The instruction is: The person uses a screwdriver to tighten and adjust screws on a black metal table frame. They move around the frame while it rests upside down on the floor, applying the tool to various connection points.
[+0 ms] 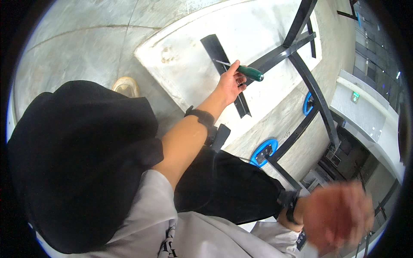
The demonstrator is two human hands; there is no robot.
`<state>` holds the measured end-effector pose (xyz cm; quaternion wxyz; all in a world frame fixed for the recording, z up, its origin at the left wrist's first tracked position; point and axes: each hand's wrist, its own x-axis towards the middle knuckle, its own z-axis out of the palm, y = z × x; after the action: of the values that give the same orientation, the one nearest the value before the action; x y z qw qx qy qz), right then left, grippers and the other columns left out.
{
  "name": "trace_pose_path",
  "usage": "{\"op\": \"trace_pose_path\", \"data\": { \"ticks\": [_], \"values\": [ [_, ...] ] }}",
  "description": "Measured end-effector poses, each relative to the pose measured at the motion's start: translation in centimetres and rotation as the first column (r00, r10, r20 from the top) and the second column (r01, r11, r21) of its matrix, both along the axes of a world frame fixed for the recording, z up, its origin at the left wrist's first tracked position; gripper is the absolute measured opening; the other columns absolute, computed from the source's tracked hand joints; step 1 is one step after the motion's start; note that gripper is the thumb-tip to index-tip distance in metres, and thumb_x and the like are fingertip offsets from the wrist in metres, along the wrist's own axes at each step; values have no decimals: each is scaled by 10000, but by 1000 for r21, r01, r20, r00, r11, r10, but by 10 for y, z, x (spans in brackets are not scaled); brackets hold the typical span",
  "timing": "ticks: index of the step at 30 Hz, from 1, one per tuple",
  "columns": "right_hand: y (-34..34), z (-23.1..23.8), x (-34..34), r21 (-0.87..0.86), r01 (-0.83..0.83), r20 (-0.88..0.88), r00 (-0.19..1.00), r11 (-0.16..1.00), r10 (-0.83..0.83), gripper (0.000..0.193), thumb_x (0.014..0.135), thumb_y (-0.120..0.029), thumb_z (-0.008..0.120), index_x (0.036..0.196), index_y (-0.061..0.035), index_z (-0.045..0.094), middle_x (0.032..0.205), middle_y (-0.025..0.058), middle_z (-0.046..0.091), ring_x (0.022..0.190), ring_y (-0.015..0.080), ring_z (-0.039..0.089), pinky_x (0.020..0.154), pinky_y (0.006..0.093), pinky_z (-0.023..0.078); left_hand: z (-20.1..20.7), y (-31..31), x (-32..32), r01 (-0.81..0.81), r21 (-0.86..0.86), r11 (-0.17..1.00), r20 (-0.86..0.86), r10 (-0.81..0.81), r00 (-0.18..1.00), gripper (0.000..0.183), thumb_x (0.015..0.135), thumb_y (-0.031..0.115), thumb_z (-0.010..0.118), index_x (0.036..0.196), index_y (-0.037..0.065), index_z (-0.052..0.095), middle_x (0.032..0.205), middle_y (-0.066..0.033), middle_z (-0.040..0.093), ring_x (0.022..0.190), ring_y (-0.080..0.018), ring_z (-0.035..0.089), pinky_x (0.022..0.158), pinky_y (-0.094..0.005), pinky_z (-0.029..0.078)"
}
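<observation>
My left hand [231, 87] is closed around a screwdriver with a green handle [251, 73], its thin shaft pointing left over a flat black metal bar [214, 46]. The bar lies under the hand and joins a longer black beam [275, 59] of a metal frame; the hand hides the joint. My right hand [339, 215] is raised at the lower right, apart from the frame and smeared by motion. Its fingers cannot be made out.
A large white board [172, 71] lies on the grey concrete floor [86, 43] beneath the frame. Blue-rimmed pads [263, 152] sit beside the board, next to black bars. My black-trousered knees [81, 159] are close by. Dark equipment [361, 150] stands at the right.
</observation>
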<state>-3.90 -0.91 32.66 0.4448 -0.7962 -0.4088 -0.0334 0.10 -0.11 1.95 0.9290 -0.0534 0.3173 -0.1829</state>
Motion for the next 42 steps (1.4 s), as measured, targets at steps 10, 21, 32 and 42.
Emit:
{"op": "trace_pose_path", "data": {
  "ticks": [10,21,32,42],
  "values": [
    [41,18,-23,528,-470,142,870,707,472,379,732,-183,620,1069,-30,533,1074,59,495,901,123,518,772,259,468,-6,-1,0,-4,-1,1000,17,4,1000,311,781,426,603,824,121,561,748,25,524,687,-106,484,642,-286,390],
    [52,10,-20,476,-472,470,849,742,239,375,786,-256,560,1066,-10,525,1077,67,493,1017,169,466,858,277,408,-2,2,1,3,6,1000,-44,-3,999,293,791,404,600,792,113,559,712,18,487,668,-105,471,599,-287,396],
    [39,39,-31,287,-177,755,647,941,-108,445,819,-257,518,1165,13,449,1174,114,474,1141,231,411,1020,345,295,-3,6,4,-11,4,1000,6,11,1000,280,805,387,581,845,110,588,719,17,491,670,-111,460,611,-278,378],
    [54,26,-19,486,-447,583,806,750,103,357,794,-178,520,1071,44,489,1076,111,477,1031,209,449,949,296,344,-4,5,-4,5,15,1000,-1,-5,1000,291,783,403,601,838,118,580,723,28,493,682,-104,466,610,-264,382]
  ]
}}
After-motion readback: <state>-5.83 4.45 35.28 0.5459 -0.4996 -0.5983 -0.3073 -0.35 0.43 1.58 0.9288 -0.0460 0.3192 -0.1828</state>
